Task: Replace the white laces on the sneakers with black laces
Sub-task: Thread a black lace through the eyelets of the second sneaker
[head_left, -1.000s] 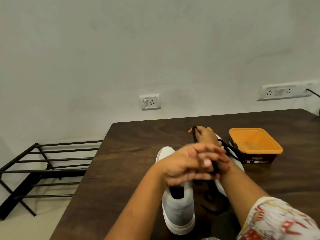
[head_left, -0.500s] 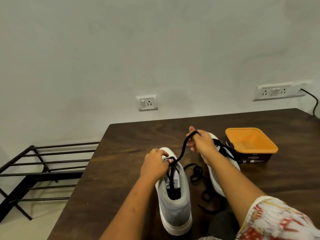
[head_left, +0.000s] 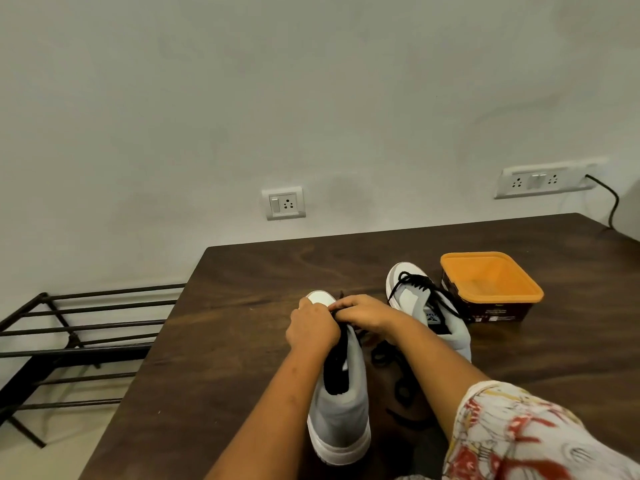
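Left hand [head_left: 313, 329] and right hand [head_left: 367, 313] meet over the grey sneaker [head_left: 343, 414], at its front, both pinching the black lace [head_left: 401, 389]; fingertips hidden. The table [head_left: 166, 341] ends well left of them; laced sneaker [head_left: 412, 299] and orange tub [head_left: 491, 285] sit right.

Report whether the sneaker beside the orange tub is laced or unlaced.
Laced: black lace criss-crosses the far sneaker, ends trailing toward the orange tub.

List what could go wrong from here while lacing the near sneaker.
1. The black lace lies slack and coiled on the table beside the right forearm; a pull could knot or snag it.
2. The left hand and right hand crowd the near sneaker's front eyelets, so a skipped eyelet or twist might go unnoticed.
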A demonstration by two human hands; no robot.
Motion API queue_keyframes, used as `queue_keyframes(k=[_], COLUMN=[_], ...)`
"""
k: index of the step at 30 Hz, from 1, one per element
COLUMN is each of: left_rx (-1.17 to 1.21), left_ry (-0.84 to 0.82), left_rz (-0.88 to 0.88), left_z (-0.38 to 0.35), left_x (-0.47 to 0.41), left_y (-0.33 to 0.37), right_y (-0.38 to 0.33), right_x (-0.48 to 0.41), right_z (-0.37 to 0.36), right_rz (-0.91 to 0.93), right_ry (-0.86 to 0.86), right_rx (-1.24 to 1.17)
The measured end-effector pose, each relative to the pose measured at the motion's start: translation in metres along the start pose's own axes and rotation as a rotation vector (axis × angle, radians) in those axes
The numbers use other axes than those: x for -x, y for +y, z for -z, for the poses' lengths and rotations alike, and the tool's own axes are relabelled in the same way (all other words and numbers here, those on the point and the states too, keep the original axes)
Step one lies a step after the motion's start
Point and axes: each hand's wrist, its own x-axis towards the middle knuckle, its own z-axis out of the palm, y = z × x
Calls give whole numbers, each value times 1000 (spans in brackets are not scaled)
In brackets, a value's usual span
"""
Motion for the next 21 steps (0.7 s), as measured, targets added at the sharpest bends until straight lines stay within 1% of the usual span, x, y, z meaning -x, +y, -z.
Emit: queue_keyframes(k=[4, 6, 8, 9, 12, 14, 16, 19, 21], left_rx=[178, 198, 242, 309, 688, 852, 906, 930, 865], left_ry=[17, -15, -94, -139, -333, -427, -473, -482, -442], left_rz=[130, 134, 155, 174, 207, 192, 166, 116, 0], left_z=[2, 5, 9, 12, 23, 29, 35, 38, 37], left_x=[-3, -7, -11, -14, -14, -12, -9, -11, -11], left_y=[2, 0, -4, -6, -13, -18, -26, -36, -40], right_y=[0, 0, 0, -1, -3, -4, -5, -4, -4], right_x=[1, 2, 2, 2, 3, 3, 4, 1, 0], right_z=[1, -3, -7, -8, -11, -11, -12, -14, -15], right_rz=[-4, 13, 16, 16, 29, 34, 28, 15, 4], right_ry=[2, 33, 70, 83, 97, 94, 98, 110, 100], right_rx=[62, 154, 242, 279, 344, 359, 347, 305, 242])
